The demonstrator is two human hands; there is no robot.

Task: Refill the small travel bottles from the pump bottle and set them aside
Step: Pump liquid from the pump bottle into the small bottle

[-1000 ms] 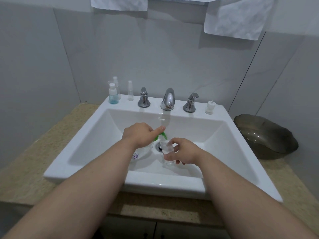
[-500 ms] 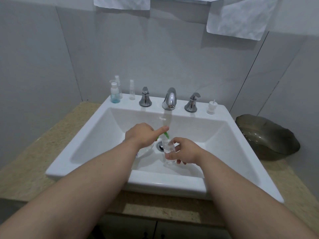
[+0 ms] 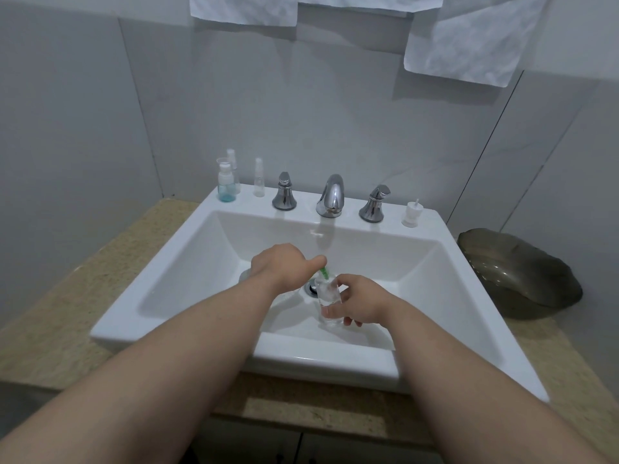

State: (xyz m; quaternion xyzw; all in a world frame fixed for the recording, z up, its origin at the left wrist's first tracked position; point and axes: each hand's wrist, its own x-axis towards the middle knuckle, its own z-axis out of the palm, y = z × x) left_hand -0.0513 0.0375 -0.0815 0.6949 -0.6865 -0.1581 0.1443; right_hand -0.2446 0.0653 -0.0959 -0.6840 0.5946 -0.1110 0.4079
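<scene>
Over the white sink (image 3: 174, 296), my right hand (image 3: 360, 304) grips a small clear travel bottle (image 3: 328, 294) held upright above the drain. My left hand (image 3: 284, 266) covers the pump bottle, whose body is mostly hidden beneath it; its index finger stretches over the green pump nozzle (image 3: 324, 273), which points down into the clear bottle's mouth. On the sink's back ledge at left stand a small bottle with blue liquid (image 3: 225, 182), a small clear bottle behind it (image 3: 231, 159) and a slim clear spray bottle (image 3: 258, 177). A small white pump cap (image 3: 412, 214) sits on the ledge at right.
A chrome faucet (image 3: 331, 195) with two handles (image 3: 284, 192) (image 3: 374, 204) stands at the back of the basin. A dark bowl (image 3: 519, 272) lies on the speckled counter (image 3: 67, 296) to the right. White towels (image 3: 469, 38) hang on the wall above.
My left hand has lowered slightly over the pump, and the green nozzle now sits closer into the clear bottle's mouth. My right hand keeps the bottle in nearly the same place.
</scene>
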